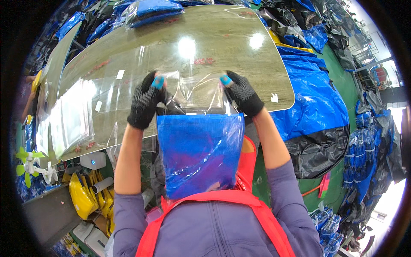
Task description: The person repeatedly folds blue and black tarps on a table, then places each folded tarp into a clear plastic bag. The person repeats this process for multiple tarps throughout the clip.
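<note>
Grasping a clear bag (195, 95) near its two far corners with left hand (144, 102) and right hand (245, 95), both in dark gloves with blue wraps showing; holding it at the near edge of a wood-grained table (239, 55), with blue fabric (199, 152) filling its lower part, close before red straps (275, 231); working beside clear sleeves (70, 118) spread at left, a blue tarp (306, 85) lying at right

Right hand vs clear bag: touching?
Touching. The head view shows the right hand pinching the upper right corner of the clear bag, with creases running from the grip.
</note>
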Tool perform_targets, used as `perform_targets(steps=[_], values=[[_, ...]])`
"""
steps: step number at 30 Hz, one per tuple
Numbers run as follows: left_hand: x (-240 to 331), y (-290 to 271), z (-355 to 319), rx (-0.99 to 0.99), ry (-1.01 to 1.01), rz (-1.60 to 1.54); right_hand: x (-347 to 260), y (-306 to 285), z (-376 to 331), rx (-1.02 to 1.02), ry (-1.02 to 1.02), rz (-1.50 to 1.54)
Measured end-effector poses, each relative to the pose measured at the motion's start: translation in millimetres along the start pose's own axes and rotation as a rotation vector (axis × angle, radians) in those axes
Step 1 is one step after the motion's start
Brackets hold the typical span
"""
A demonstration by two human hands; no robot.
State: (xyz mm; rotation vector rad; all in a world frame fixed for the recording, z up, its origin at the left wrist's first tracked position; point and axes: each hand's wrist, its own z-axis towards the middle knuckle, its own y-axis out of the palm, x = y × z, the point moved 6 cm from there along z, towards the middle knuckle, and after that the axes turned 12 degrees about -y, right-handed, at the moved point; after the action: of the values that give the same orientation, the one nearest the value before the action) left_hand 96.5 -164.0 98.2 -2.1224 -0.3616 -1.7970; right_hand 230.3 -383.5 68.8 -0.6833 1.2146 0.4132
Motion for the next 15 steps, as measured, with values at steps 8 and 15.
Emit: perform_targets(steps=[8, 15], values=[[-36, -5, -3, -0.415, -0.109, 0.003, 31, -3, -15, -0.342, 0.205, 0.260], [-44, -14, 12, -0.060, -0.135, 0.114, 38, -1, -15, 0.178, -0.100, -0.047]])
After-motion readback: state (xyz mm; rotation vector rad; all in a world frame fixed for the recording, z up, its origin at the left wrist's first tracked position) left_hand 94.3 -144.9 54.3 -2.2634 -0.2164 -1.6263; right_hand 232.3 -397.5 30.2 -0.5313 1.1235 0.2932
